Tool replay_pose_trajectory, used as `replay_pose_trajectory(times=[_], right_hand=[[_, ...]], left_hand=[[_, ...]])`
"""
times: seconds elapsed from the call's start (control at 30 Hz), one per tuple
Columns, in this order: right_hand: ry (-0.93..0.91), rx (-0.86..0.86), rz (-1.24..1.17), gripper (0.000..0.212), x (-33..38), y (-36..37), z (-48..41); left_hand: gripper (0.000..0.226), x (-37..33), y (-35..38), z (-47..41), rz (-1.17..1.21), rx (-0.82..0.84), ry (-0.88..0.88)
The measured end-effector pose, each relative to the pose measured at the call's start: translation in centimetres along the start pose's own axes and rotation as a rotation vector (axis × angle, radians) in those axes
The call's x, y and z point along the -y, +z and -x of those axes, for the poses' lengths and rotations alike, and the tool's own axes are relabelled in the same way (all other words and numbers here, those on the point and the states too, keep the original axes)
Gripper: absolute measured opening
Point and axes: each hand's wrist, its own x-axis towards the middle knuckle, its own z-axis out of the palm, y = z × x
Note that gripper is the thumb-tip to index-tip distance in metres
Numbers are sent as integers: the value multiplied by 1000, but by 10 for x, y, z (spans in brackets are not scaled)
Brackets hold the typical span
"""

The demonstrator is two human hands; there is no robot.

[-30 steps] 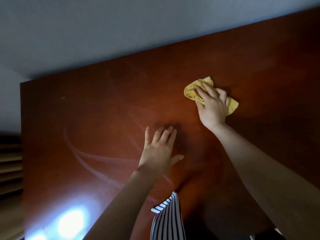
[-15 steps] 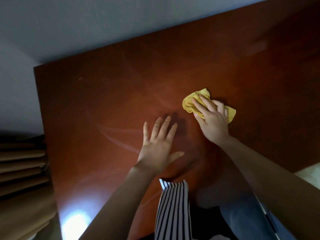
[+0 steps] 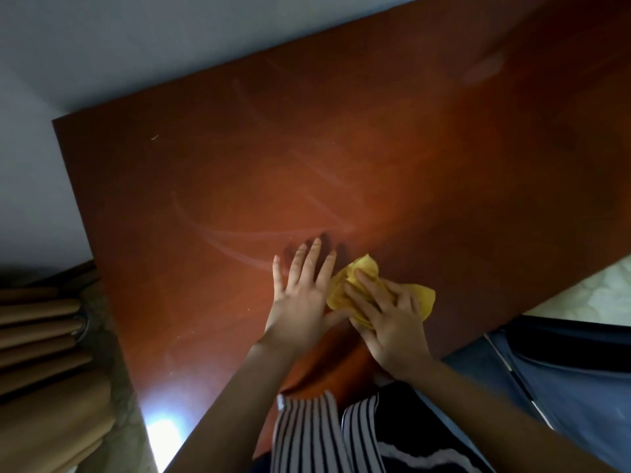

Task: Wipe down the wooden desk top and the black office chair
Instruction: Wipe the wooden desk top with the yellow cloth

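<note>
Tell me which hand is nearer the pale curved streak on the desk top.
Left. The left hand lies flat on the desk top, its fingers beside the right end of the pale streak; the right hand is farther right, holding the yellow cloth.

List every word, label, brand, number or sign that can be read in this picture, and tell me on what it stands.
None: no readable text appears anywhere in the head view.
On the reddish-brown wooden desk top: only pale wipe streaks, no label.
On the crumpled yellow cloth under the right hand: plain, no tag visible.
On the black-and-white striped garment: stripes only, no print.
</note>
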Motion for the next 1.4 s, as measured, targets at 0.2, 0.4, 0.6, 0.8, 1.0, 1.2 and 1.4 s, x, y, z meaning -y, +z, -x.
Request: replay_pose_trajectory(times=[0.2,0.4,0.6,0.8,1.0,1.2,1.4], right_hand=[[-283,158,-50,48,-33,-16,-20],[-344,185,1,43,-76,-34,-88],[-174,99,72,46,-106,-45,-156],[209,117,126,46,-107,-48,-172],[404,119,74,49,-44,-28,-106],[455,171,42,47,22,-15,-28],[490,250,20,47,94,-6,34]], left_hand=[[92,1,-6,-5,-11,-24,-47],[91,1,-14,-4,14,-12,-169],[91,3,-21,4,25,-32,-215],[93,6,-19,22,43,-14,-159],[98,21,-3,67,4,6,-39],[109,63,24,143,-18,77,-69],[122,101,48,210,-19,124,-209]])
